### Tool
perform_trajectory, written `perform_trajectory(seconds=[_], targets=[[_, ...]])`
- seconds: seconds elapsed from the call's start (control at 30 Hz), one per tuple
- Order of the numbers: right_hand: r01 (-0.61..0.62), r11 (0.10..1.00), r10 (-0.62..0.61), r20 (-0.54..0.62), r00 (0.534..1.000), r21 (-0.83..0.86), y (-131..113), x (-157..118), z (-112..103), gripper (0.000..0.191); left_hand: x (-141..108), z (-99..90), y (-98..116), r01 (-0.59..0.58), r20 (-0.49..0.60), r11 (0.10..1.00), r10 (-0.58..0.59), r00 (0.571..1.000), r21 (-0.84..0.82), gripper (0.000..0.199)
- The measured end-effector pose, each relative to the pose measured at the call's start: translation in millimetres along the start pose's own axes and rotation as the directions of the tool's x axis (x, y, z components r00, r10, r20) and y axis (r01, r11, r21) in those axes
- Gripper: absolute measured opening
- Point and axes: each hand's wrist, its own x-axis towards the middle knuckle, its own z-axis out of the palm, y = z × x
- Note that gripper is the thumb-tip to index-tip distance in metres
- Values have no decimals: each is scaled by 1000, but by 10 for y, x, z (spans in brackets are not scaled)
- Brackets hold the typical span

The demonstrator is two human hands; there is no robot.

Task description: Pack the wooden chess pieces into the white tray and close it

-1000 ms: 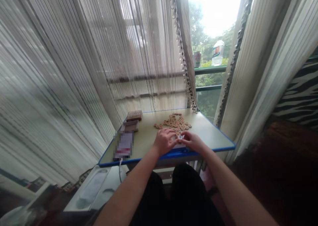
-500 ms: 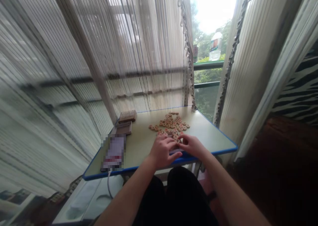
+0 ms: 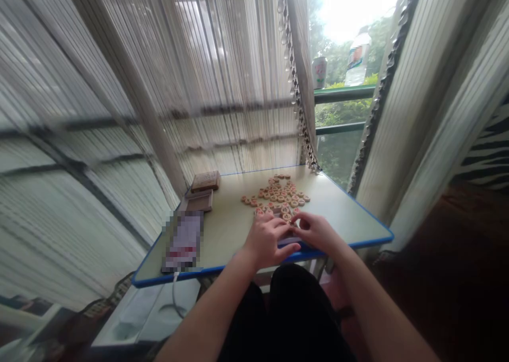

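Many round wooden pieces (image 3: 281, 198) with red or dark markings lie in a loose cluster on the pale table (image 3: 226, 219). Nearer me, a small box (image 3: 289, 240) with pieces in it sits by the blue front edge, partly covered by my hands. My left hand (image 3: 269, 240) rests over the box's left side, palm down, fingers spread. At the box's right side my right hand (image 3: 316, 231) has thumb and forefinger pinched together by the pieces. Whatever lies between those fingertips is too small to make out.
A wooden box (image 3: 205, 181) and an open tray (image 3: 200, 200) stand at the table's back left. In front of them lies a phone (image 3: 183, 241) with a white cable. Curtains hang behind the table. A can (image 3: 319, 72) and a bottle (image 3: 358, 59) stand on the window rail.
The view has shifted slightly, so the table and both hands appear a little further right. My hands keep nearly the same pose over the small box.
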Motion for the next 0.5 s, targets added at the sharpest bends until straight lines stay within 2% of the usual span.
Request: perform_trajectory(seconds=[0.5], targets=[[13,1000,-13,-14,1000,3,7,-6,20,15,4,-9,0,5,-44,999,-7,999,-45,43]])
